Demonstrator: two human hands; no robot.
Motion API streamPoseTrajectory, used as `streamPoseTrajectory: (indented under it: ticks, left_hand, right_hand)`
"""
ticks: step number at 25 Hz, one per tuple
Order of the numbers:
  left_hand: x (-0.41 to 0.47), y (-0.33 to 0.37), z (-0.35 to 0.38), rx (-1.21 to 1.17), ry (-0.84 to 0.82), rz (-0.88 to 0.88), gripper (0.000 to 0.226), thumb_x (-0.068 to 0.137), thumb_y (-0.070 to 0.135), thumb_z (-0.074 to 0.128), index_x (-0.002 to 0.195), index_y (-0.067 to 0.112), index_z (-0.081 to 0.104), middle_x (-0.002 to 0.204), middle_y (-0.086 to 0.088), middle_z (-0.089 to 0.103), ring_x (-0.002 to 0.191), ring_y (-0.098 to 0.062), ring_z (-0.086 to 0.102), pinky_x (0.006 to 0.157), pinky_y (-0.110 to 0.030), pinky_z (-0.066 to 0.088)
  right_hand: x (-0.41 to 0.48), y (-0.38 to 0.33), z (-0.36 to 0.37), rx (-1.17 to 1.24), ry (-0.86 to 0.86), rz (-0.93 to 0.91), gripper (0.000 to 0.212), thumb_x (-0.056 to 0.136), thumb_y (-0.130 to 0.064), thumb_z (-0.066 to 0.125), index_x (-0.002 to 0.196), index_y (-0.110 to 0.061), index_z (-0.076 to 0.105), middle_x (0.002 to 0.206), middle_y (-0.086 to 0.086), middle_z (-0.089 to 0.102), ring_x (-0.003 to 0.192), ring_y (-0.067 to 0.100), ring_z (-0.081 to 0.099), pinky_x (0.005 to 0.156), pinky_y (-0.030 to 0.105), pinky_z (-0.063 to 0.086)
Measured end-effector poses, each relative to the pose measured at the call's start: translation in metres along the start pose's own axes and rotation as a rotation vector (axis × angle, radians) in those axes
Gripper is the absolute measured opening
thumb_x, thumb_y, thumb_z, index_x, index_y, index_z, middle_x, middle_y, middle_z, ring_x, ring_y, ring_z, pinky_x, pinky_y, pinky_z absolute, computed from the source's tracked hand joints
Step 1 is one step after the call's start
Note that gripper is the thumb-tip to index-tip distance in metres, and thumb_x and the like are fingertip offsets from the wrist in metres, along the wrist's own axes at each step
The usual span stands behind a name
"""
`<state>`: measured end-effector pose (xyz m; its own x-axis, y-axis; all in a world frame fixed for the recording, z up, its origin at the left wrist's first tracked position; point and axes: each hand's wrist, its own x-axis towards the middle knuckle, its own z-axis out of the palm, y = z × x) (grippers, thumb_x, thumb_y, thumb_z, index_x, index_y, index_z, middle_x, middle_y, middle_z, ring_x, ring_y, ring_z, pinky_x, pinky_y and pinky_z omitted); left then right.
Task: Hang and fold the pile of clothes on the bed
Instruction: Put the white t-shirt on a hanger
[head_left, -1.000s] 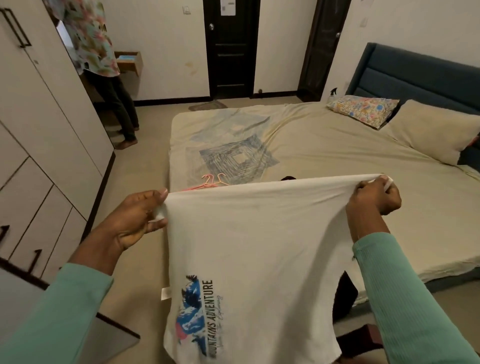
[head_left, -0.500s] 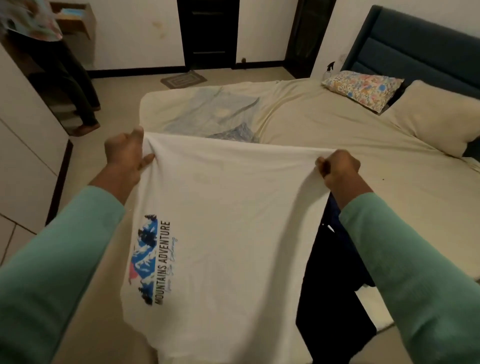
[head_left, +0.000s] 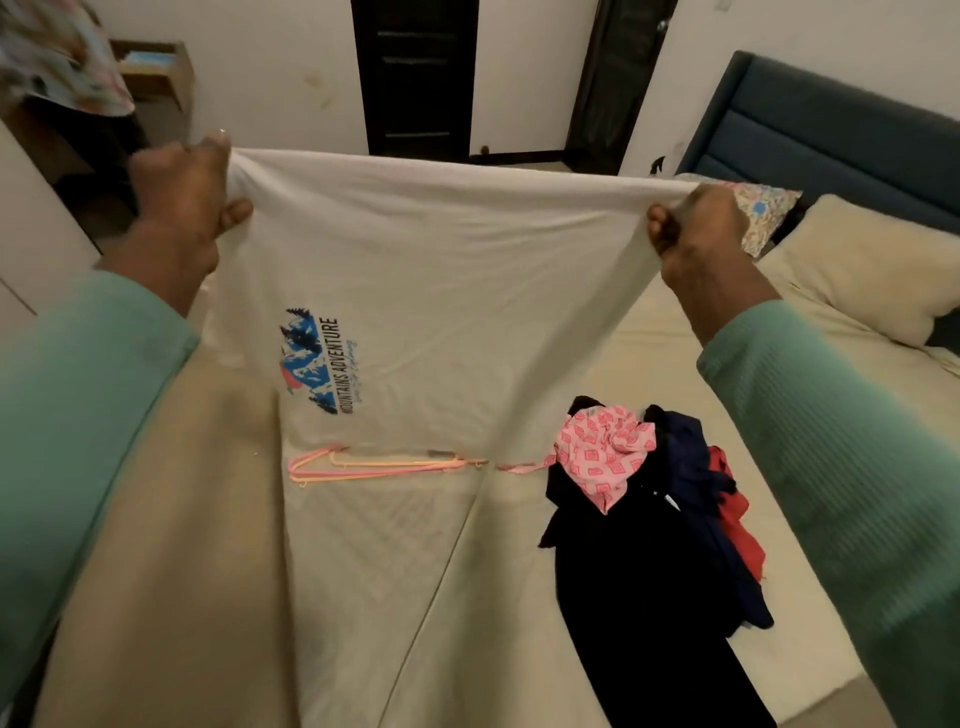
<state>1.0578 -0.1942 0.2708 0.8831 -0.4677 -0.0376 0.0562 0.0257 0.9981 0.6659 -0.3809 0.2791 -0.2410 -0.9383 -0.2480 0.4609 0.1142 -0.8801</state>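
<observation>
Left hand (head_left: 182, 208) and right hand (head_left: 696, 234) stretch white shirt (head_left: 441, 291), partly hiding hangers (head_left: 363, 467).

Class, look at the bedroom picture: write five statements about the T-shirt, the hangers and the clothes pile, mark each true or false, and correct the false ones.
1. The left hand and right hand both grip the T-shirt by its top edge. True.
2. The hangers hang on a door. False: they lie on the bed.
3. A pink cloth sits on the pile. True.
4. The pile lies left of the hangers. False: it lies to their right.
5. The print reads "Ocean Adventure". False: it reads "Mountains Adventure".
</observation>
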Motion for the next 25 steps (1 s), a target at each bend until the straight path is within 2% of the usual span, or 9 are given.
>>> streamPoseTrajectory:
  ticks: [2, 4, 6, 10, 13, 15, 18, 22, 25]
  left_hand:
    - [-0.024, -0.009, -0.018, -0.03, 0.006, 0.077, 0.029, 0.081, 0.056, 0.073, 0.096, 0.032, 0.066, 0.11, 0.007, 0.069, 0.103, -0.014, 0.071, 0.061, -0.025, 0.059]
    - [-0.056, -0.037, -0.046, -0.01, -0.002, 0.155, 0.022, 0.093, 0.046, 0.07, 0.083, 0.027, 0.065, 0.09, 0.01, 0.066, 0.087, -0.009, 0.067, 0.062, -0.021, 0.058]
    - [-0.096, -0.081, -0.08, 0.006, -0.049, 0.182, 0.022, 0.098, 0.035, 0.069, 0.079, 0.025, 0.066, 0.079, 0.012, 0.063, 0.078, -0.005, 0.063, 0.068, -0.022, 0.06]
    - [-0.178, -0.19, -0.149, 0.075, -0.113, -0.019, 0.025, 0.099, 0.016, 0.07, 0.074, 0.018, 0.067, 0.066, 0.014, 0.066, 0.083, -0.015, 0.06, 0.074, -0.024, 0.063]
    - [-0.237, -0.265, -0.193, 0.255, -0.142, -0.113, 0.024, 0.091, 0.026, 0.08, 0.07, 0.018, 0.075, 0.072, 0.002, 0.071, 0.081, -0.02, 0.063, 0.087, -0.043, 0.062]
    - [-0.274, -0.296, -0.217, 0.423, -0.136, -0.14, 0.024, 0.087, 0.037, 0.083, 0.073, 0.018, 0.076, 0.075, -0.003, 0.073, 0.076, -0.022, 0.066, 0.091, -0.05, 0.06]
    - [-0.334, -0.315, -0.244, 0.606, -0.167, -0.117, 0.031, 0.088, 0.04, 0.082, 0.071, 0.015, 0.073, 0.078, -0.005, 0.074, 0.083, -0.03, 0.069, 0.082, -0.042, 0.055]
    - [-0.388, -0.337, -0.285, 0.762, -0.27, -0.106, 0.03, 0.09, 0.037, 0.08, 0.073, 0.014, 0.073, 0.08, 0.0, 0.073, 0.084, -0.022, 0.066, 0.08, -0.034, 0.045]
    - [-0.419, -0.355, -0.317, 0.853, -0.319, -0.129, 0.031, 0.091, 0.037, 0.08, 0.071, 0.014, 0.072, 0.08, 0.002, 0.073, 0.088, -0.022, 0.066, 0.082, -0.034, 0.045]
  right_hand:
    - [-0.025, 0.003, -0.024, 0.022, 0.049, -0.055, 0.012, 0.096, -0.007, 0.049, 0.093, -0.015, 0.058, 0.087, 0.013, 0.071, 0.055, 0.015, 0.062, 0.059, 0.026, 0.057]
    - [-0.049, 0.017, -0.063, 0.022, 0.093, -0.072, 0.012, 0.094, -0.006, 0.055, 0.085, -0.014, 0.06, 0.081, 0.012, 0.067, 0.056, 0.017, 0.06, 0.056, 0.027, 0.054]
    - [-0.069, 0.043, -0.116, 0.019, 0.137, -0.059, 0.014, 0.09, -0.004, 0.056, 0.08, -0.012, 0.062, 0.077, 0.011, 0.062, 0.053, 0.019, 0.055, 0.051, 0.028, 0.048]
    - [-0.109, 0.111, -0.237, -0.049, 0.234, 0.059, 0.012, 0.087, -0.006, 0.056, 0.08, -0.009, 0.065, 0.079, 0.015, 0.064, 0.052, 0.02, 0.054, 0.048, 0.029, 0.045]
    - [-0.138, 0.159, -0.321, -0.105, 0.328, 0.172, 0.014, 0.092, -0.004, 0.057, 0.081, -0.009, 0.063, 0.081, 0.01, 0.063, 0.057, 0.016, 0.059, 0.049, 0.023, 0.05]
    - [-0.158, 0.185, -0.369, -0.162, 0.367, 0.239, 0.016, 0.093, -0.002, 0.057, 0.08, -0.009, 0.061, 0.082, 0.01, 0.063, 0.059, 0.018, 0.061, 0.048, 0.021, 0.052]
    - [-0.188, 0.214, -0.432, -0.206, 0.412, 0.322, 0.013, 0.093, -0.004, 0.058, 0.081, -0.007, 0.062, 0.086, 0.012, 0.065, 0.06, 0.02, 0.064, 0.051, 0.023, 0.054]
    - [-0.229, 0.241, -0.494, -0.273, 0.447, 0.38, 0.009, 0.094, -0.007, 0.062, 0.086, -0.006, 0.065, 0.091, 0.012, 0.066, 0.065, 0.022, 0.064, 0.063, 0.029, 0.059]
    - [-0.257, 0.251, -0.529, -0.401, 0.491, 0.43, 0.008, 0.092, -0.007, 0.062, 0.086, -0.005, 0.066, 0.08, 0.008, 0.067, 0.064, 0.021, 0.066, 0.057, 0.028, 0.056]
